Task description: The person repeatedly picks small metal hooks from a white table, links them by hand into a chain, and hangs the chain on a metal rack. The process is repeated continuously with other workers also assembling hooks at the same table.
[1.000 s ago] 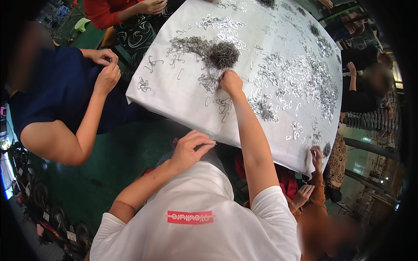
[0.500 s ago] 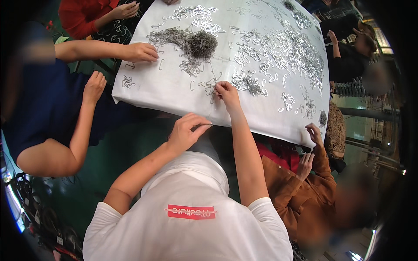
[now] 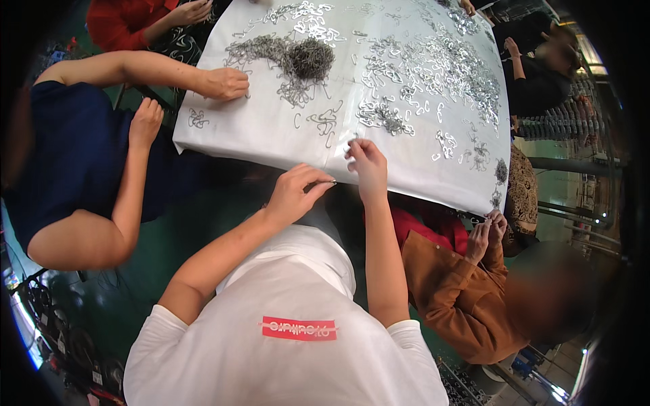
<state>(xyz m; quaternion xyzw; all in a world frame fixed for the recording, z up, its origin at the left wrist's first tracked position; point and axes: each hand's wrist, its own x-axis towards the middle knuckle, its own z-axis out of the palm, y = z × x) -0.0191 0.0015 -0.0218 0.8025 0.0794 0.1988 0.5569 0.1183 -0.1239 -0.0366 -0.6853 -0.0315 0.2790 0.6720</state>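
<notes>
Head view, looking down over a white shirt (image 3: 284, 318) with a red patch. Left hand (image 3: 292, 196) is hovering just off the near edge of the table (image 3: 271, 128), fingers curling in and pinching a thin metal wire piece (image 3: 323, 183) between thumb and forefinger; the piece is sticking out toward the right hand. Right hand (image 3: 367, 161) is resting at the table's near edge, fingertips pressing together on the white cover; something small may be pinched there, too small to tell. Both hands are sitting close, nearly touching.

White plastic sheet is covering the table. Dark tangled heap of wire clips (image 3: 308, 57) is lying at the far left part, with looser grey strands around it. Wide scatter of shiny bent clips (image 3: 440, 64) is spreading across the far right half. Small cluster of clips (image 3: 382, 115) is lying just beyond the right hand.

Other people are working round the table: person in a dark blue top (image 3: 61, 155) on the left, one hand (image 3: 223, 82) reaching onto the sheet near the heap, the other (image 3: 145, 122) held off the edge. Person in a red top (image 3: 128, 20) at far left corner. Person in a brown jacket (image 3: 460, 298) on the right, hands (image 3: 487, 230) together below the table corner.
</notes>
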